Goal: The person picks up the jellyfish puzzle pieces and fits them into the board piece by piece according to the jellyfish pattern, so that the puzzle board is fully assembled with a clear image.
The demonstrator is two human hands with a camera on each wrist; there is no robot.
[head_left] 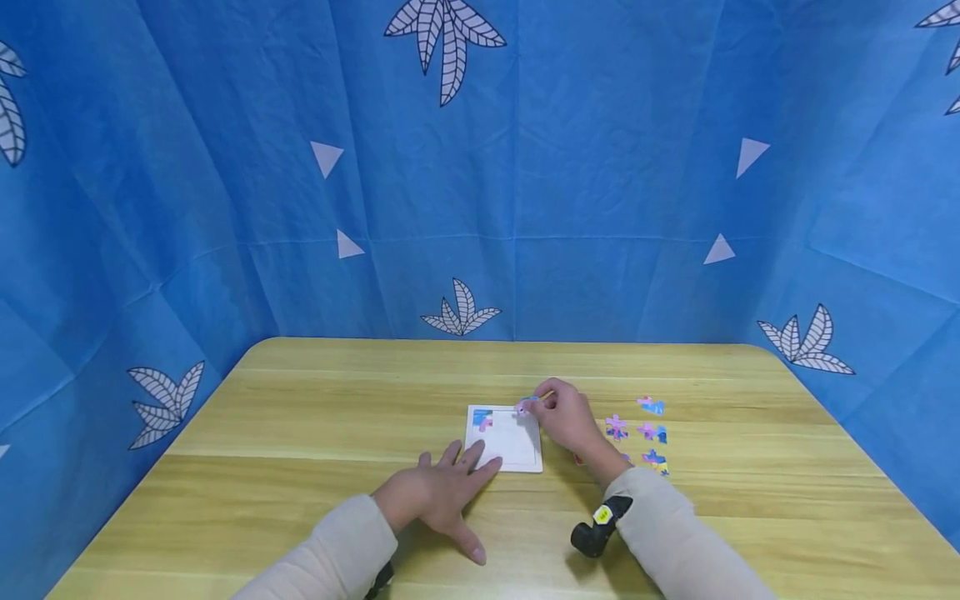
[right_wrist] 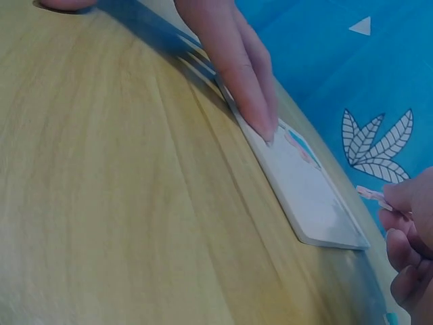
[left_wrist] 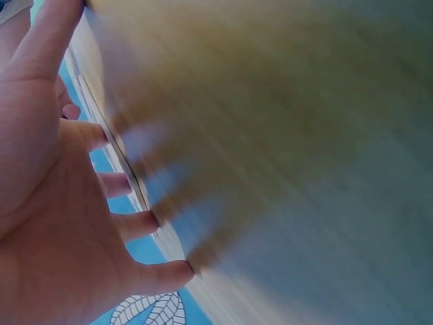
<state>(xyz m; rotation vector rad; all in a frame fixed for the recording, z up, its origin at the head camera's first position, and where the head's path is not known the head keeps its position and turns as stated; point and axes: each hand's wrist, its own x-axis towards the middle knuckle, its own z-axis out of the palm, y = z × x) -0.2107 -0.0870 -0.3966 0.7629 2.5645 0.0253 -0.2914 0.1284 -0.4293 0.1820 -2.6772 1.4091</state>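
Lower centre of the head view: we see the left hand [head_left: 438,493] lying flat, fingers spread, fingertips [right_wrist: 260,122] touching the near-left corner of the white puzzle tray [head_left: 517,454]. The right hand [head_left: 567,418] pinches a puzzle piece [head_left: 525,405] over the tray's far-right corner. One placed piece [head_left: 482,418] occupies the far-left corner. Loose pieces [head_left: 647,432] lie right of the tray on the wooden table [head_left: 300,417].
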